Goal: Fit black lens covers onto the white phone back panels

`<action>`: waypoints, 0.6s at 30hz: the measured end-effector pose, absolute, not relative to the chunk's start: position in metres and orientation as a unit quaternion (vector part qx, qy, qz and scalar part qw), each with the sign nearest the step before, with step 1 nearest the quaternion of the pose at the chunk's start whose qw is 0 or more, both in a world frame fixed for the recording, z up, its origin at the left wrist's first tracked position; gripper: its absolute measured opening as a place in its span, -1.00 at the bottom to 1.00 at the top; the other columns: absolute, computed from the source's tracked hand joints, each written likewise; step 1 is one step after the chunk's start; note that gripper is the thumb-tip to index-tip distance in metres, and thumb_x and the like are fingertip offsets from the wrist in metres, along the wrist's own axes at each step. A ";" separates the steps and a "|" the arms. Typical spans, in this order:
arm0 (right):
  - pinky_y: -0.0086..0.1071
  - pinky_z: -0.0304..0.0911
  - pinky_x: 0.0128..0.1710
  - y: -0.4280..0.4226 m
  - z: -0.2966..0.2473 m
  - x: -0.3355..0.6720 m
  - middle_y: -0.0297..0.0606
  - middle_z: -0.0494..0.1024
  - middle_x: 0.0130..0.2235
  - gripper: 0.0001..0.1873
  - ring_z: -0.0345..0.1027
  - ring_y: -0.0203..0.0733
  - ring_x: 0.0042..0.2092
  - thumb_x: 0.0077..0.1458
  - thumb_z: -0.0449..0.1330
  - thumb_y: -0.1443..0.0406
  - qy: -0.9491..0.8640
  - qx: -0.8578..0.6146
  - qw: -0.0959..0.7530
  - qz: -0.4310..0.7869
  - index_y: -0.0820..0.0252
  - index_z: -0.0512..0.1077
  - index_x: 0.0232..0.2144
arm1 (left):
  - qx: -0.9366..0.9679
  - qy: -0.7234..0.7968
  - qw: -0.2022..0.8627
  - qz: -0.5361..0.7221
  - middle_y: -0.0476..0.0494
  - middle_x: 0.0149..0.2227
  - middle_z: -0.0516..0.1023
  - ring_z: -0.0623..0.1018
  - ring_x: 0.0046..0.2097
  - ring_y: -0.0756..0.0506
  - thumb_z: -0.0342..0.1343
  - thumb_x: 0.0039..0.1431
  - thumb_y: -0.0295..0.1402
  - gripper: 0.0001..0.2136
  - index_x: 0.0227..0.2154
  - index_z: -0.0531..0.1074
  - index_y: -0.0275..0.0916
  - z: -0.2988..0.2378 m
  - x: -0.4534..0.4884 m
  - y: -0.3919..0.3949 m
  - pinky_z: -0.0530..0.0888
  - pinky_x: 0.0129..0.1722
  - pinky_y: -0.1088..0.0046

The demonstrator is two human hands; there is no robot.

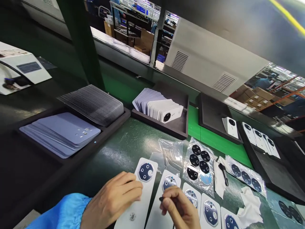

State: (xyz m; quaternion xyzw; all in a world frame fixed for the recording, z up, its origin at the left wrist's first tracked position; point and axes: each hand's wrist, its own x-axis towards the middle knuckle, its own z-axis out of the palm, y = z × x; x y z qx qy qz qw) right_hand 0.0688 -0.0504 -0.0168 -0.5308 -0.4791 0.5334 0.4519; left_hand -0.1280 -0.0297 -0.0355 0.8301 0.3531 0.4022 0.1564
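The green bench [124, 143] spread beneath everything, bearing dark trays along its far and side edges. The left tray [114, 126] held a ribbed grey stack [95, 103] and, nearer, a slumped pile of bluish panels [64, 128]; the middle tray [159, 127] held a fan of bluish and white panels [152, 103]. Further right, another tray [212, 109] carried a few white panels [231, 127] at its corner, and beside it the far-right tray [274, 168] carried several more. Along the near part of the bench lay a row of five white panels [139, 211], each with a dark camera-like disc [145, 172] near its upper end. The left hand [116, 194], below a blue sleeve [69, 210], lay over the leftmost panel of the row with its fingers bent; whether it gripped the edge could not be told. The right hand [179, 206] was above the second and third panels, thumb and forefinger pinched together. Beyond the row lay a clear sheet [199, 143] of black discs, two white cloths [250, 206] and, across one, a black pen [223, 173]. Smallest was the dark piece [161, 199] between the right hand's fingertips, above the second panel.
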 end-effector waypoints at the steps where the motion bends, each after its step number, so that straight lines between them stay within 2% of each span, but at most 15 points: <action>1: -0.47 0.25 -0.47 -0.045 -0.014 0.070 -0.35 0.42 -0.44 -0.73 0.30 -0.33 -0.47 -0.03 0.31 0.05 -0.460 -0.550 0.441 0.540 0.12 0.51 -0.46 | 0.830 0.367 0.115 0.405 0.04 -0.38 0.55 0.41 -0.30 0.01 -0.24 0.42 -0.41 -0.65 -0.37 0.43 -0.24 -0.036 -0.130 -0.028 0.30 -0.28 0.50; 4: -0.45 0.27 -0.41 -0.034 -0.007 0.071 -0.34 0.44 -0.44 -0.67 0.30 -0.31 -0.45 -0.17 0.39 0.04 -0.433 -0.584 0.423 0.540 0.16 0.52 -0.48 | 0.828 0.381 0.026 0.411 0.04 -0.28 0.60 0.40 -0.21 -0.01 -0.31 0.44 -0.45 -0.59 -0.37 0.45 -0.25 -0.039 -0.131 -0.026 0.27 -0.17 0.48; 9: -0.40 0.31 -0.34 -0.031 -0.002 0.079 -0.37 0.43 -0.46 -0.63 0.32 -0.29 -0.43 -0.21 0.41 0.03 -0.389 -0.604 0.419 0.554 0.14 0.52 -0.41 | 0.844 0.379 -0.004 0.379 0.01 -0.24 0.61 0.41 -0.17 -0.02 -0.35 0.43 -0.50 -0.55 -0.37 0.46 -0.27 -0.046 -0.129 -0.028 0.24 -0.12 0.44; 13: -0.40 0.30 -0.35 -0.037 -0.005 0.096 -0.34 0.43 -0.38 -0.73 0.30 -0.29 -0.42 -0.08 0.33 0.04 -0.443 -0.617 0.441 0.479 0.09 0.53 -0.46 | 0.848 0.376 -0.009 0.373 -0.01 -0.24 0.61 0.41 -0.17 -0.02 -0.35 0.43 -0.51 -0.55 -0.36 0.47 -0.28 -0.051 -0.127 -0.029 0.24 -0.13 0.42; 18: -0.38 0.29 -0.32 -0.032 -0.021 0.087 -0.30 0.38 -0.39 -0.87 0.30 -0.20 -0.32 0.11 0.21 0.22 -0.687 -0.560 0.358 0.293 0.05 0.53 -0.44 | 0.850 0.372 -0.024 0.373 -0.02 -0.23 0.61 0.42 -0.17 -0.04 -0.31 0.42 -0.52 -0.59 -0.38 0.45 -0.27 -0.055 -0.125 -0.028 0.25 -0.15 0.40</action>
